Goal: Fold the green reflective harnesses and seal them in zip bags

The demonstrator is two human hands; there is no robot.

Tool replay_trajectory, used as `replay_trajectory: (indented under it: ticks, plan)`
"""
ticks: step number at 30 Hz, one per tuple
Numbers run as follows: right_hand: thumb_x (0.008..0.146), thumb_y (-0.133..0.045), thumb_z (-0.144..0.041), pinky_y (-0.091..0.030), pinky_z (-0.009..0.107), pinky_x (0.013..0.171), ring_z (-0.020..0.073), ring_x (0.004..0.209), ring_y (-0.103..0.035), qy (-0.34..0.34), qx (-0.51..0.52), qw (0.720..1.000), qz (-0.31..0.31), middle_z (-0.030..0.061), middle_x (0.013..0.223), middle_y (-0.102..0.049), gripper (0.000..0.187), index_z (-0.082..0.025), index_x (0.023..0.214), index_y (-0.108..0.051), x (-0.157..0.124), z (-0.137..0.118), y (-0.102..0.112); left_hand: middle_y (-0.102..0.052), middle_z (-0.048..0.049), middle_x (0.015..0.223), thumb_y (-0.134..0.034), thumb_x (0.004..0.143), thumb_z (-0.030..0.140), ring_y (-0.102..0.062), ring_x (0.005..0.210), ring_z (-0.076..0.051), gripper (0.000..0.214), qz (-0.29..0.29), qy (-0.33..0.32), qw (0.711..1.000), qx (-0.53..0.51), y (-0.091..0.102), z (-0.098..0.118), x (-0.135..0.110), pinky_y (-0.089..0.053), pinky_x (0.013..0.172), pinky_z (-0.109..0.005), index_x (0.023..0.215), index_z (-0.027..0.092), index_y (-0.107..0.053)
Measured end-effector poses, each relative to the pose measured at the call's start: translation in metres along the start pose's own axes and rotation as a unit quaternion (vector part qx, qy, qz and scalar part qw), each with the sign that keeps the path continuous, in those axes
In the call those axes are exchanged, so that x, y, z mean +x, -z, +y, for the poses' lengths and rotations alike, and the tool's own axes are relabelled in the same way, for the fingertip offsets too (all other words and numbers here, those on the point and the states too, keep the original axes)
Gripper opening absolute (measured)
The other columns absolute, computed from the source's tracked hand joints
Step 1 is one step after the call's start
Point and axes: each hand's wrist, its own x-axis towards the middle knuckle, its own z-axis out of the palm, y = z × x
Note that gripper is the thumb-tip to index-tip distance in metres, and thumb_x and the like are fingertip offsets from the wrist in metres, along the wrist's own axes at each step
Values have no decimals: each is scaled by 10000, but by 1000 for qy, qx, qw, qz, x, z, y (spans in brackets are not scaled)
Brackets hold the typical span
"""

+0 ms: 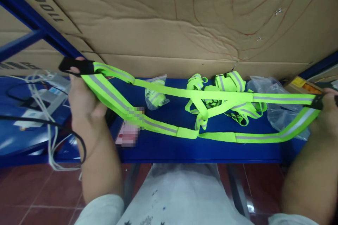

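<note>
A neon-green strap harness with grey reflective bands is stretched wide above a blue table. My left hand is closed round its left end, where a black buckle sticks out past my fingers. My right hand is closed on the right end by another black buckle. The lower strap sags toward the table between my hands. Its middle straps hang in loose tangles.
More folded green straps and clear plastic bags lie at the back of the table. Cardboard sheets stand behind it. White and black cables lie at the left. Red tiled floor shows below.
</note>
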Motion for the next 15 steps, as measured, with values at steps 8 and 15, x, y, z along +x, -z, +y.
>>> replay_trajectory:
  ticks: [8, 15]
  plan:
    - [892, -767, -226, -493, 445, 1006, 278, 1210, -658, 341, -205, 875, -277, 217, 1263, -703, 424, -138, 1297, -678, -116, -77, -56, -666, 21, 842, -527, 1037, 437, -682, 639, -118, 267, 26, 5, 1000, 4, -15, -3, -7, -614, 625, -263, 1138, 208, -621]
    - [985, -661, -315, -482, 444, 1011, 266, 1166, -652, 470, -96, 588, -651, 113, 1242, -724, 299, -187, 1255, -677, -271, -132, -86, -668, 23, 789, -656, 953, 438, -669, 610, -124, 264, 65, -3, 998, 3, -2, -16, 0, -595, 595, -250, 1074, 205, -624]
